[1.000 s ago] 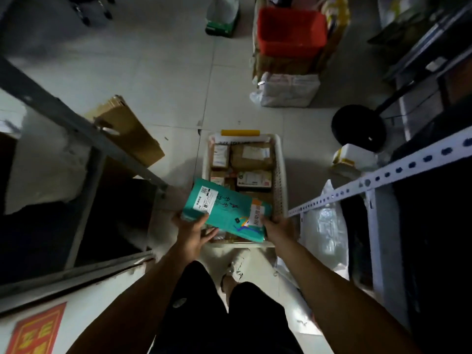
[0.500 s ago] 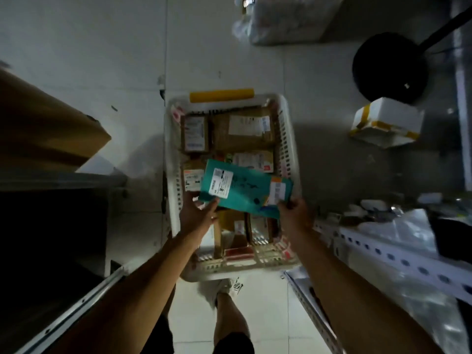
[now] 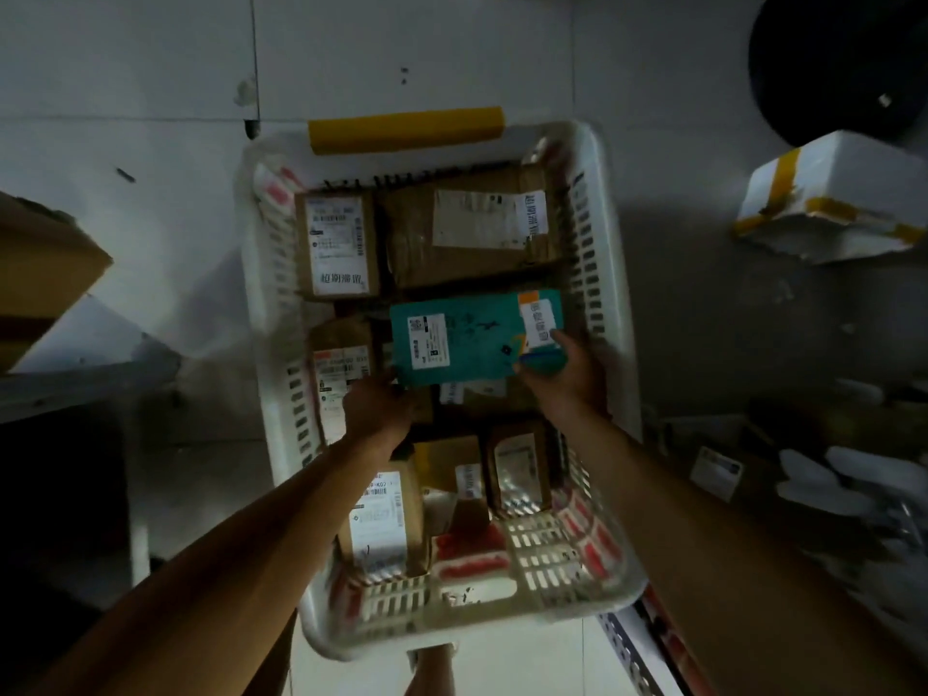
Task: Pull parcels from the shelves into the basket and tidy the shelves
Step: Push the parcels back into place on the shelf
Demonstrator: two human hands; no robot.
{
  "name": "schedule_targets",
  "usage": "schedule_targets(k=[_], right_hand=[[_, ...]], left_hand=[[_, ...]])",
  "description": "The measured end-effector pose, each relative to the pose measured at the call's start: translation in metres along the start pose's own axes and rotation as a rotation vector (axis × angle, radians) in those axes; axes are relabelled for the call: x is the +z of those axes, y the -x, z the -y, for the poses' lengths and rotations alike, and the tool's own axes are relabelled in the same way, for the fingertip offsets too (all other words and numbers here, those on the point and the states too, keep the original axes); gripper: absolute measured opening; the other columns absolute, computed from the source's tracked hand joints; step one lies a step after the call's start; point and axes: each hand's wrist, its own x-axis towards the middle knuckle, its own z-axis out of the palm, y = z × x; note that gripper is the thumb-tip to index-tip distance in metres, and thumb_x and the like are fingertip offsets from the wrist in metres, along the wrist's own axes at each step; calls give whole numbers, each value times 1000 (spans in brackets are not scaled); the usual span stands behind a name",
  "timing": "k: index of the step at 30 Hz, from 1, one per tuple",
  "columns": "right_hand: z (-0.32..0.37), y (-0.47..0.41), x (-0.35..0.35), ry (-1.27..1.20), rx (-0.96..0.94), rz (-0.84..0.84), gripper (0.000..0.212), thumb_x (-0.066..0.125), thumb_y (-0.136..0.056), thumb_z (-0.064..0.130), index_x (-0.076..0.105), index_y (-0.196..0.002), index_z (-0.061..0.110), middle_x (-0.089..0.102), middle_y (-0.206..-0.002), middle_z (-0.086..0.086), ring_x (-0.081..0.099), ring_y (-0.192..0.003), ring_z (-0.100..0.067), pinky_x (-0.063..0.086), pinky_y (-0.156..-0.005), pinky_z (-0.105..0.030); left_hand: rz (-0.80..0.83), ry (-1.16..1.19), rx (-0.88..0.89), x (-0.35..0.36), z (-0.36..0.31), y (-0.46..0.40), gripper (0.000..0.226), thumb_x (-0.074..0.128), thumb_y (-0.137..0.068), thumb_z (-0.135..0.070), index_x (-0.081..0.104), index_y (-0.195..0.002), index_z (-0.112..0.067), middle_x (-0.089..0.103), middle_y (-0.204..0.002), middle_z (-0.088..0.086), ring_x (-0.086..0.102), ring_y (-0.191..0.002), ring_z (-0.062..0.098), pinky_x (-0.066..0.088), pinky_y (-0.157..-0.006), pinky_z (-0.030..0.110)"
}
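Observation:
A flat teal parcel (image 3: 467,339) with white labels hangs low inside the white plastic basket (image 3: 597,233), over several brown cardboard parcels (image 3: 472,228). My left hand (image 3: 376,409) grips its near left corner. My right hand (image 3: 562,374) grips its right end, thumb on the orange-topped label. The basket stands on the tiled floor with a yellow handle (image 3: 407,128) at its far rim.
A shelf with a brown box (image 3: 40,273) juts in at the left. At the right lie a white foam box with yellow tape (image 3: 828,198), a dark round object (image 3: 843,57), and shelf parcels in plastic (image 3: 823,479). My foot (image 3: 432,665) shows below the basket.
Both hands have carried the teal parcel forward and down into the basket. The view has dropped closer over the basket.

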Motion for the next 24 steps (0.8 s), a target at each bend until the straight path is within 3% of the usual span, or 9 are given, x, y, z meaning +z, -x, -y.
schedule_targets(k=[4, 6, 8, 10, 14, 16, 18, 22, 24], right_hand=[[6, -22, 12, 81, 0, 129, 79, 76, -90, 14, 33, -156, 19, 44, -147, 3, 42, -134, -14, 35, -94, -15], [8, -30, 16, 92, 19, 168, 84, 75, -90, 14, 27, -159, 20, 43, -152, -1, 43, -136, -16, 36, -97, -18], [11, -33, 21, 134, 27, 195, 89, 76, -90, 17, 23, -160, 22, 38, -157, -4, 42, -139, -20, 38, -106, -25], [14, -32, 22, 186, 37, 212, 90, 75, -90, 17, 20, -161, 23, 34, -159, -5, 40, -141, -22, 37, -110, -26], [26, -23, 19, 253, 47, 239, 81, 73, -92, 18, 26, -159, 18, 43, -140, 4, 43, -137, -22, 34, -89, -10], [31, -15, 20, 293, 56, 215, 80, 75, -91, 23, 30, -157, 19, 47, -148, -1, 48, -134, -25, 42, -100, -23], [46, 8, 16, 341, 66, 232, 70, 71, -93, 21, 36, -154, 18, 48, -150, -6, 49, -134, -27, 43, -103, -31], [93, 86, -16, 425, 28, 248, 56, 68, -94, 20, 47, -146, 21, 53, -146, -6, 52, -131, -26, 45, -101, -31], [121, 139, -35, 495, -25, 270, 55, 66, -95, 21, 47, -146, 22, 53, -145, -7, 53, -130, -26, 47, -103, -34]], left_hand=[[209, 115, -58, 7, -19, -9, 37, 60, -95, 2, 58, -112, -31, 66, -96, -9, 66, -85, 7, 57, -63, 19], [282, 153, -96, 10, -23, -13, 36, 58, -97, 1, 57, -108, -33, 67, -103, -5, 67, -89, 8, 59, -71, 25], [338, 149, -119, 9, -23, -17, 34, 57, -98, -1, 57, -118, -28, 68, -112, 0, 67, -95, 12, 58, -83, 33], [347, 147, -124, 4, -24, -19, 33, 54, -99, 0, 55, -122, -24, 66, -106, -2, 66, -91, 9, 57, -80, 30], [390, 140, -95, -11, -32, -15, 42, 54, -97, 3, 56, -110, -36, 68, -109, -3, 69, -93, 8, 59, -84, 33], [375, 76, -63, -19, -41, -4, 41, 56, -97, 1, 58, -111, -37, 69, -115, 1, 70, -98, 14, 60, -91, 41], [356, -38, -6, -33, -53, 16, 43, 56, -97, 2, 58, -126, -30, 67, -120, 2, 68, -97, 14, 59, -92, 43], [304, -368, 197, -87, -95, 96, 53, 53, -98, -1, 48, -145, -24, 58, -126, -4, 62, -87, 6, 55, -63, 18], [251, -542, 283, -121, -113, 147, 53, 52, -97, -2, 49, -145, -24, 57, -134, 3, 65, -101, 17, 55, -71, 21]])
